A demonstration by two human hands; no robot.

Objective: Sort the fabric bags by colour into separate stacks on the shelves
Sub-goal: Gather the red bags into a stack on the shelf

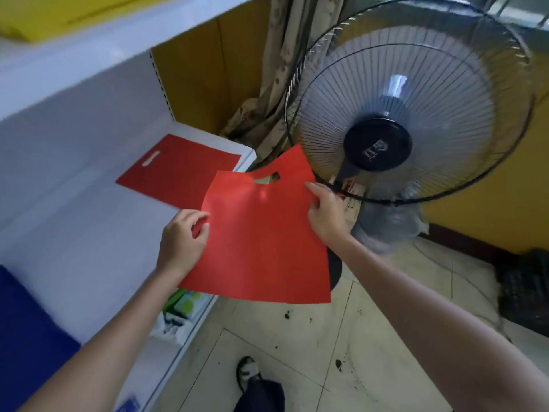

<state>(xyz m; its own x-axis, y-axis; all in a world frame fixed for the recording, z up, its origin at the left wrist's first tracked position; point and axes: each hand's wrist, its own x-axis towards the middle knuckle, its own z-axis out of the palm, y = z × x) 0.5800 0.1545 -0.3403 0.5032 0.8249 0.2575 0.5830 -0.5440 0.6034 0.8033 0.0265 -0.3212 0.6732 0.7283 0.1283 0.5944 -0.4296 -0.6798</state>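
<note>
head view: red fabric bag being carried to the red stack.
it is pinched by left hand and right hand; alignment over the shelved red bag is likely needed next.

Bright, even daylight fills the scene, with a window showing at the upper right. The held red bag glows vivid, with a pale sheen below its handle slot. The other red bag lies darker in the shade of the upper shelf. The blades of the fan are a spinning blur. Wide-angle distortion bends the fan guard and the shelf edges, and the blue stack at the left edge smears soft.
</note>
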